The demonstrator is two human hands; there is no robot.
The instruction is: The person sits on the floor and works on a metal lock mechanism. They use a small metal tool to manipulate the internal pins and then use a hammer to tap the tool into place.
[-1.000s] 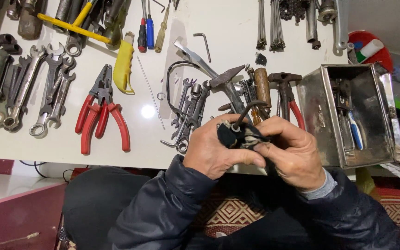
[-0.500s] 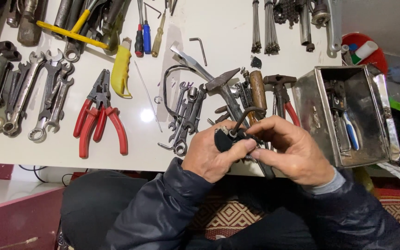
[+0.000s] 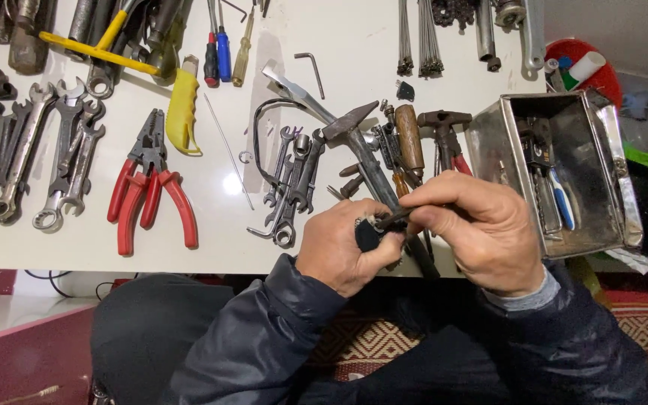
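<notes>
Black and small, the rounded rubbery part (image 3: 370, 236) sits pinched in my left hand (image 3: 343, 251), fingers curled tight around it just over the near edge of the white worktable (image 3: 354, 52). My right hand (image 3: 481, 232) grips a thin dark metal tool (image 3: 393, 218) between thumb and forefinger, its tip meeting the black part. To do this well, I judge that I should keep the left hand braced near the table edge so the part cannot twist, and press the tool along its own line, not sideways. Close behind my knuckles lie the steel-headed hammer (image 3: 350, 124) and the cluster of small grey spanners (image 3: 290, 180). The open shiny metal box (image 3: 601, 142) stands just beside my right hand; my elbow should stay clear of it.
</notes>
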